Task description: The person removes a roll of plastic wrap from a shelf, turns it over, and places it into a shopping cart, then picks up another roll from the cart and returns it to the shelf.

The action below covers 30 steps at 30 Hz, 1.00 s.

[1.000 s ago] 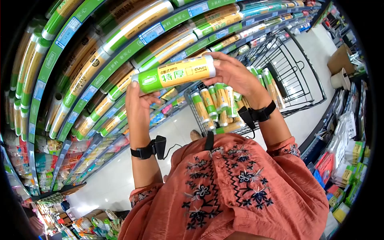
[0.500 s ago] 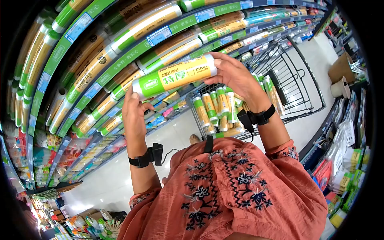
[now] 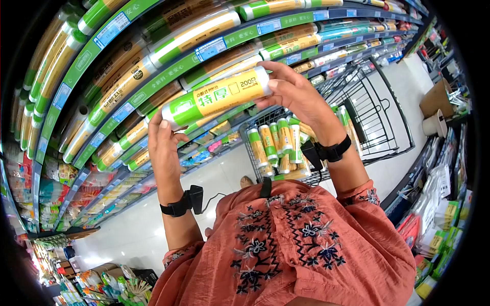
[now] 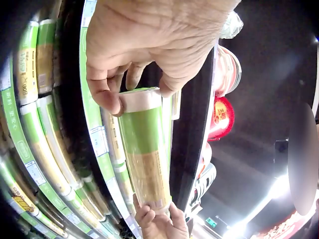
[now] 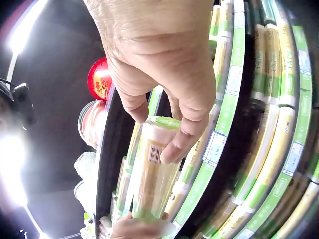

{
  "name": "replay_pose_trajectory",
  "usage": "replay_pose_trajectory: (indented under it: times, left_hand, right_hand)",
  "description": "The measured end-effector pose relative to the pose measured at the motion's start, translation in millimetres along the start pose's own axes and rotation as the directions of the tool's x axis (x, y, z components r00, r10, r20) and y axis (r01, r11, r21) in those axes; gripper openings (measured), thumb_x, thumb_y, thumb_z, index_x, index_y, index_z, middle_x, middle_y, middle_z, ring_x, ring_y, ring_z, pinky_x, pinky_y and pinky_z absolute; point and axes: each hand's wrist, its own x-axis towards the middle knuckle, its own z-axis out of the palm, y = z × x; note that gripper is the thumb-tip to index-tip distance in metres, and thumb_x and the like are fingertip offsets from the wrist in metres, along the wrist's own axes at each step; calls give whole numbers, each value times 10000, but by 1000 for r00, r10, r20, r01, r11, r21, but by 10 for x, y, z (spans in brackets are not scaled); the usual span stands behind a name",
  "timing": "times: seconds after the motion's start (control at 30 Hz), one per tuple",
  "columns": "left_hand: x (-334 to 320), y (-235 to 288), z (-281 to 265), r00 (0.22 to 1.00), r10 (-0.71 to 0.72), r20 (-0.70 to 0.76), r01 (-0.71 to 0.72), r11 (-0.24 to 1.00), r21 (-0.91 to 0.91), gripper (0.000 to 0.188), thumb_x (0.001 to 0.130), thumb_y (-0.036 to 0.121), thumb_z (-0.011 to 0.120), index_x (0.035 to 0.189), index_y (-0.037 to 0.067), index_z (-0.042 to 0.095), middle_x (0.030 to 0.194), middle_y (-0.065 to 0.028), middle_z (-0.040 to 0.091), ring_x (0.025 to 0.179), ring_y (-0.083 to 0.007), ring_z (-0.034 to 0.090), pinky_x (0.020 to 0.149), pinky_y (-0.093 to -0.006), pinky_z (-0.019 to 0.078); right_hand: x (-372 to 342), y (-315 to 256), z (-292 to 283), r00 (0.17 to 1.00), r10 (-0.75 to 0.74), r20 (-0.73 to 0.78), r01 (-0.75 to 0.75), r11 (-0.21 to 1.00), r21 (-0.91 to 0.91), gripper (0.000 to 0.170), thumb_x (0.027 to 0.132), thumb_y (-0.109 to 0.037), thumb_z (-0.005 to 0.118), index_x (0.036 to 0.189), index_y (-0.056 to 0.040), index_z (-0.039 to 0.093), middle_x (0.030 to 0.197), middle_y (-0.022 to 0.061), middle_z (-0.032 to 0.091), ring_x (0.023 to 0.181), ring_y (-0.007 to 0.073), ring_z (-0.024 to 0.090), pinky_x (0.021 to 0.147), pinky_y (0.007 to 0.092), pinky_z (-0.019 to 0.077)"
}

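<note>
Left hand and right hand hold one wrapped roll between them, each with thumb and fingers bent round an end. This roll is up in the air in front of the stocked shelves, lying crosswise and slightly slanted in the head view. Its green part is toward the left hand, its yellow part toward the right, and both ends are pale; the printing on it reads upside down from the head camera. From the right wrist, a barcode shows near the end that the right hand grips. Behind the roll, similar green, yellow and brown rolls fill several shelf rows, whose green front strips carry blue-and-white price tags. Just beyond the right forearm stands a black wire shopping cart, with a cluster of small rolls inside, some leaning, some lying across others. Dark straps with small devices circle both wrists. Below the arms is an orange-red shirt with dark flower embroidery, and the tip of a shoe shows on the shiny pale floor. Farther to the right, a cardboard box and a pale bucket stand near another rack of packaged goods.
</note>
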Motion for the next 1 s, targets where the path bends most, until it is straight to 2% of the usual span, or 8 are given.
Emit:
replay_pose_trajectory:
  times: [0.1,0.3,0.33,0.47,0.57,0.73,0.83,1.0]
  left_hand:
    - [-21,12,-9,999,43,26,-43,999,-12,485,1028,214,534,1441,-21,434,1317,-132,577,1068,-210,637,760,-327,536]
    - [-55,161,44,994,111,8,-111,994,1,423,1012,162,546,1376,-37,462,1290,-140,583,1057,-220,649,802,-338,551]
    - [-51,193,57,993,115,9,-115,993,3,409,1010,159,553,1357,-40,470,1279,-143,587,1055,-221,650,809,-338,554]
    - [14,283,46,990,139,-2,-139,990,10,345,1020,168,549,1292,-36,490,1197,-143,620,1045,-220,655,816,-325,552]
    - [80,394,79,981,183,-59,-181,983,30,320,1036,183,531,1273,-32,515,1090,-134,651,1001,-220,670,790,-313,575]
    - [201,547,50,966,252,-52,-250,967,45,327,1059,251,546,1258,-8,523,1059,-121,657,947,-196,674,734,-300,567]
    - [251,668,23,966,257,-37,-255,965,60,364,1044,262,555,1277,-12,499,1139,-124,641,1004,-222,670,769,-314,546]
    - [349,839,59,950,311,-28,-309,949,69,307,1069,278,537,1230,17,536,1016,-88,657,896,-164,658,715,-278,549]
  right_hand:
    - [17,-3,-2,1000,8,3,-8,1000,-6,603,1012,-229,587,1511,23,360,1268,202,610,1021,270,704,877,355,603]
    - [67,-86,24,1000,7,-2,-7,1000,4,540,1029,-255,586,1464,0,393,1116,211,689,967,276,733,824,358,623]
    - [92,-90,32,999,-9,-31,8,1000,-10,472,1036,-272,582,1392,-5,425,1073,207,700,926,269,740,804,355,625]
    - [163,-230,108,999,-19,-29,19,1000,-1,370,1020,-284,627,1228,-6,500,1067,186,660,891,278,733,774,363,629]
    - [237,-324,164,999,-33,-6,33,999,-15,378,1022,-294,627,1223,1,501,1078,192,653,872,281,734,775,365,630]
    - [285,-575,261,995,-73,71,79,993,-89,532,944,-248,691,1277,82,440,1094,215,648,968,282,710,837,369,602]
    - [352,-647,301,985,-140,98,153,979,-134,398,970,-167,624,1278,16,449,1111,201,643,941,268,707,814,384,611]
    - [430,-846,401,982,-155,104,172,967,-186,436,968,-230,659,1271,11,458,1060,156,661,934,245,701,776,375,603]
